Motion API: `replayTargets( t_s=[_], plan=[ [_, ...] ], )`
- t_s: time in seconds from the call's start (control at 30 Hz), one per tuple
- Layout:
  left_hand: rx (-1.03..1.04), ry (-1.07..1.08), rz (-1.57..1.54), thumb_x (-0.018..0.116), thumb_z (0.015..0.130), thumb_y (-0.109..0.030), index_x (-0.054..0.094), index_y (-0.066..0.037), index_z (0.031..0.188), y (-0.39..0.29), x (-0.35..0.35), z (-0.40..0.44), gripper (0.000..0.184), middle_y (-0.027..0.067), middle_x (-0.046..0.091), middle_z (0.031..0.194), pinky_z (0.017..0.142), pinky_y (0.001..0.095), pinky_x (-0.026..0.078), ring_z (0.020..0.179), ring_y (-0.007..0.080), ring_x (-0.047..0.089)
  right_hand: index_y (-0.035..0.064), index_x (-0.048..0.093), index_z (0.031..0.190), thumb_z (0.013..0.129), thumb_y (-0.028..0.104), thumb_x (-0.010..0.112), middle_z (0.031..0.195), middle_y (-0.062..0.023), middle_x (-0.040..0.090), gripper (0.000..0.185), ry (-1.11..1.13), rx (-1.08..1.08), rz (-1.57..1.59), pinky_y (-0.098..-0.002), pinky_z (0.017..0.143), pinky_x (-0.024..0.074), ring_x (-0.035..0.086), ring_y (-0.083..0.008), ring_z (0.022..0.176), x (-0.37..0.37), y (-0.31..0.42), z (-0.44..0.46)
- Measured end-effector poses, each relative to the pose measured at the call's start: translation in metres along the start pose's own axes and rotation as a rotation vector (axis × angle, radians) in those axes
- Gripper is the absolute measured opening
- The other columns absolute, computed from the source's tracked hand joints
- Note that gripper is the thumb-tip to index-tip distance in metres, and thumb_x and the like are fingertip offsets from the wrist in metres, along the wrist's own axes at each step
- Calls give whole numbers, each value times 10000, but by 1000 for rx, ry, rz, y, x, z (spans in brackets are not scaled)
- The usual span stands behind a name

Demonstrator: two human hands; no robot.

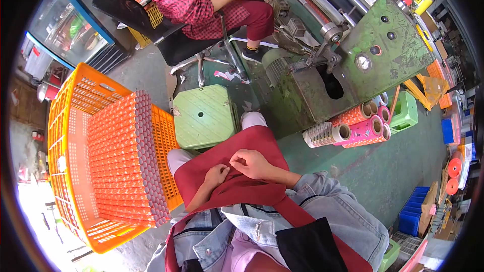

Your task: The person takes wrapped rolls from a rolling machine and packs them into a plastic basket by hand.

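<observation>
My left hand (217,175) rests low over the dark red apron (257,146) on my lap, its fingers curled and the fingertips pressed together. Just to its right is my right hand (252,164), fingers bent in and the thumb close to the index finger. The hands are slightly apart. Whether either one holds anything small is hidden by the fingers. Beyond my knees stands a pale green plastic stool (204,116). Left of my legs, an orange crate (75,181) holds a tall stack of orange patterned paper tubes (118,156).
A green machine (373,50) with a gauge and rollers stands ahead to the right. Patterned rolls (363,126) lie at its base beside another green stool (403,113). A person (186,0) in a checked top sits ahead on a black office chair (186,45). Blue bins (414,210) are at the right.
</observation>
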State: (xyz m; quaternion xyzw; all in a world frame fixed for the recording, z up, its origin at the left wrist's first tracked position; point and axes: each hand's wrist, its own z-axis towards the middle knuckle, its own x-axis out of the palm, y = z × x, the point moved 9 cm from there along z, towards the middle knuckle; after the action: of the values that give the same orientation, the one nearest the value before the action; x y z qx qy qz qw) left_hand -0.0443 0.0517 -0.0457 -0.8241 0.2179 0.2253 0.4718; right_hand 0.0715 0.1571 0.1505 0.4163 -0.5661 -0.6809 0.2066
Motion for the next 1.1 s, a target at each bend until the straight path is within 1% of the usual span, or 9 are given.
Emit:
replayTargets(
  t_s=[0.1,0.2,0.23,0.63,0.93,1.03,1.1],
  plan=[
    [-20,8,18,558,884,-397,665,-74,1027,1,-1,0,369,184,673,955,793,422,507,905,346,648,33,627,835,810,142,640,837,-111,654,113,1,1,9,-358,670,508,649,-265,773,1,0,1],
    [-17,-8,12,561,883,-394,664,-73,1026,1,-1,0,366,184,673,952,788,423,507,898,345,649,31,641,880,842,138,643,842,-95,658,113,12,-30,-26,-326,619,493,641,-219,718,3,0,2],
    [-16,-15,11,563,882,-393,664,-73,1025,1,-2,-1,364,183,673,950,785,423,507,894,345,649,31,641,880,842,138,643,842,-95,658,113,12,-29,-26,-326,619,493,641,-219,718,3,0,1],
    [12,-27,-27,570,885,-365,660,-64,1013,-5,-5,-3,339,183,672,929,758,410,506,868,347,650,28,639,876,843,139,636,842,-111,653,116,29,-11,-33,-358,647,495,644,-259,761,5,-3,0],
    [19,-36,-8,572,886,-359,658,-65,1012,0,-2,-2,331,196,668,921,750,412,506,870,342,654,34,644,870,843,158,637,816,-109,656,128,1,-23,-22,-359,628,492,641,-255,724,2,-5,-1],
    [7,2,-22,568,889,-361,657,-70,1021,5,5,2,332,196,670,921,753,410,507,877,342,655,36,644,868,842,162,639,807,-104,656,129,-14,-23,-18,-357,617,489,637,-247,706,-1,-9,1],
    [6,5,-30,569,888,-363,657,-70,1022,7,6,3,334,193,672,919,754,410,508,876,342,655,42,634,852,828,165,631,819,-109,652,126,19,28,-21,-378,643,494,641,-272,749,1,-12,3]
  ],
)
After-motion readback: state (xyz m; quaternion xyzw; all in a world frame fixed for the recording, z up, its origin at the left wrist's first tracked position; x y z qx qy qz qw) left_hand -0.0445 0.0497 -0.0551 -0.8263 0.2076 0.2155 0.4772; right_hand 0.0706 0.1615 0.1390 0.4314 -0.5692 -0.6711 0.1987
